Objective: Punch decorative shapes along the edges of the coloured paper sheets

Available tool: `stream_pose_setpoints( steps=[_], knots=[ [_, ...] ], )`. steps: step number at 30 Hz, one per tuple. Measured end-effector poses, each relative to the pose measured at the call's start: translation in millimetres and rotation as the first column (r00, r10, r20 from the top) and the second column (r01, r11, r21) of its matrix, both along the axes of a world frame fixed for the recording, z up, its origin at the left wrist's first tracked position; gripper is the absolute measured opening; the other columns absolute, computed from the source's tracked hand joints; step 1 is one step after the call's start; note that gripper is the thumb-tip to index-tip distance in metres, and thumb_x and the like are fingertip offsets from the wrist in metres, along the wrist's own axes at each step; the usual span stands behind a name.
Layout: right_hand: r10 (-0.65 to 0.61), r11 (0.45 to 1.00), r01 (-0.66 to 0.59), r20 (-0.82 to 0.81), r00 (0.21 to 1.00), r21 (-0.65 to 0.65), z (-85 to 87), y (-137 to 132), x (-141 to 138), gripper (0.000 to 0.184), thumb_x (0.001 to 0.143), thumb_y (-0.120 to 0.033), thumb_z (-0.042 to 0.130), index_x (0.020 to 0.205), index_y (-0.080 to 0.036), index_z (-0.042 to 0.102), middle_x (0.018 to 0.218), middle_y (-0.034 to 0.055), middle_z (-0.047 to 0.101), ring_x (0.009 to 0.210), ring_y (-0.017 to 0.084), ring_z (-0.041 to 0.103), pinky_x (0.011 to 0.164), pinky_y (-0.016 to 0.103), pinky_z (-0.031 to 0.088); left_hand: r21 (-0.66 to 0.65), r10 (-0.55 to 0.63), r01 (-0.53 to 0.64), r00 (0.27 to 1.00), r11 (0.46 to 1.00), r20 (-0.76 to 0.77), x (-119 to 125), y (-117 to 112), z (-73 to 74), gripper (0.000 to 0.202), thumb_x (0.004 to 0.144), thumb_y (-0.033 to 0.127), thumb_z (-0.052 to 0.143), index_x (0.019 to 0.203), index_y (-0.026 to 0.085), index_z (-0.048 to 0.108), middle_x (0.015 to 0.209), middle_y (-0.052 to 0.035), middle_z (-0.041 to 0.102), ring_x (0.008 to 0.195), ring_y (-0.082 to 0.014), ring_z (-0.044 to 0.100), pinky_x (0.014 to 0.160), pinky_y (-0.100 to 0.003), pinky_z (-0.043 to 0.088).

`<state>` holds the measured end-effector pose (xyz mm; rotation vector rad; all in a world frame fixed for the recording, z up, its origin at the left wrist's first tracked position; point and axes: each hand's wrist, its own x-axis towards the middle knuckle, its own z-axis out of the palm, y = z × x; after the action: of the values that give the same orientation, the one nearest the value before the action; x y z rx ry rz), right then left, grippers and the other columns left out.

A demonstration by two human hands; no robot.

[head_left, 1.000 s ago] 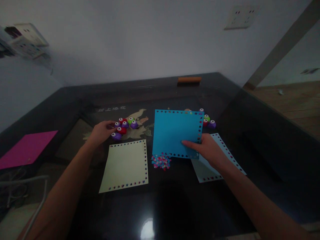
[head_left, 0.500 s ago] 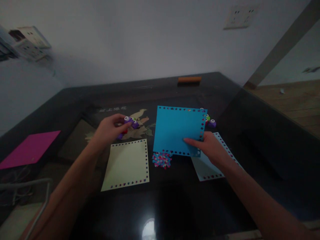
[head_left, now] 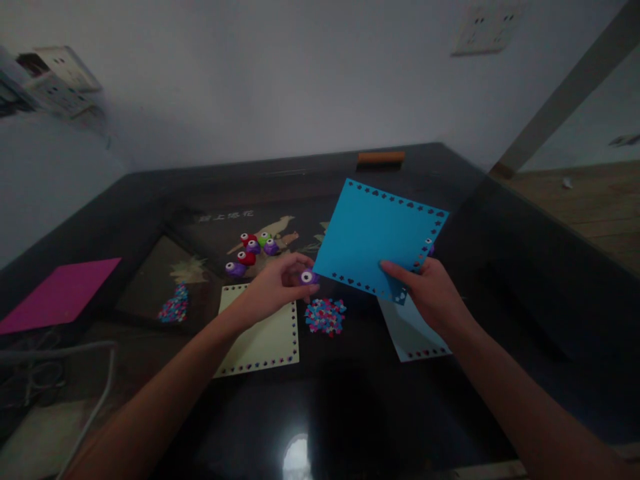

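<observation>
My right hand [head_left: 433, 290] grips a blue sheet of paper [head_left: 375, 237] by its lower right side, thumb on top. Star-like and other small holes run along three of the sheet's edges; the left edge is plain. Between the thumb and fingers of my left hand [head_left: 283, 280] is a small purple craft punch [head_left: 307, 277] with a white eye on it. The punch is at the sheet's lower left corner; whether paper sits in its slot I cannot tell. Beneath them a pile of paper confetti [head_left: 326, 315] in blue, pink and white lies on the dark table.
Red, green and purple punches [head_left: 246, 258] stand left of centre. A pale yellow sheet [head_left: 260, 347] and a pale blue sheet [head_left: 415, 330] have punched edges. More confetti [head_left: 175, 305] and a magenta sheet [head_left: 60, 293] lie left. A brown roll [head_left: 381, 158] rests at the back.
My left hand has moved right and towards me from the punch group, bringing a purple punch to the blue sheet. The sheet has turned clockwise and shifted up and right.
</observation>
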<state>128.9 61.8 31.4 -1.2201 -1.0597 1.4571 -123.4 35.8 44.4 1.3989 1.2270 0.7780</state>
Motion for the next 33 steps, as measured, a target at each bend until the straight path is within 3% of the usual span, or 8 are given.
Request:
stream_pose_setpoints(
  steps=[6,13,20,27,33],
  knots=[
    [-0.027,0.999,0.027,-0.004,1.000,0.039,-1.4,0,0,0.033,0.062,-0.033,0.079,0.092,-0.021,0.069,0.104,0.0064,0.072,0.093,0.024,0.068,0.089,0.045,0.052,-0.122,0.041,-0.019,0.983,0.992,0.179,15,-10,0.0,0.035,0.071,0.024,0.072,0.100,0.019,0.055,0.095,-0.0045,0.069,0.085,-0.0181,0.065,0.072,-0.030,0.050],
    [-0.097,0.986,0.087,0.067,0.993,0.142,0.8,0,1,0.029,0.065,-0.035,0.076,0.089,-0.020,0.069,0.099,0.0062,0.073,0.091,0.024,0.068,0.085,0.044,0.053,-0.151,0.037,0.018,0.935,0.988,0.353,16,-12,-2.5,0.029,0.081,0.034,0.066,0.103,0.017,0.058,0.101,-0.0072,0.068,0.077,-0.0141,0.066,0.076,-0.030,0.051],
    [-0.159,0.958,0.093,0.235,0.959,0.270,5.4,-3,2,0.021,0.067,-0.037,0.074,0.082,-0.023,0.069,0.095,0.0034,0.073,0.087,0.022,0.068,0.085,0.042,0.052,-0.132,0.061,-0.016,0.936,0.991,0.345,18,-13,2.6,0.033,0.075,0.030,0.072,0.102,0.017,0.058,0.098,-0.0061,0.068,0.078,-0.0175,0.069,0.077,-0.032,0.053],
    [-0.212,0.926,0.060,0.384,0.898,0.372,6.4,-4,4,0.022,0.068,-0.041,0.072,0.062,-0.021,0.064,0.066,0.0017,0.069,0.063,0.020,0.062,0.067,0.038,0.052,-0.123,0.069,-0.034,0.953,0.992,0.294,19,-14,2.6,0.035,0.073,0.029,0.073,0.102,0.016,0.060,0.102,-0.0078,0.068,0.087,-0.0211,0.068,0.087,-0.038,0.051],
    [-0.195,0.924,0.024,0.416,0.888,0.383,8.7,-5,4,0.023,0.069,-0.041,0.070,0.060,-0.021,0.063,0.068,0.0023,0.069,0.063,0.020,0.062,0.066,0.038,0.051,-0.130,0.067,-0.029,0.952,0.991,0.299,18,-14,5.6,0.033,0.073,0.027,0.074,0.102,0.017,0.061,0.100,-0.0056,0.069,0.086,-0.0200,0.069,0.086,-0.036,0.052]
  ],
)
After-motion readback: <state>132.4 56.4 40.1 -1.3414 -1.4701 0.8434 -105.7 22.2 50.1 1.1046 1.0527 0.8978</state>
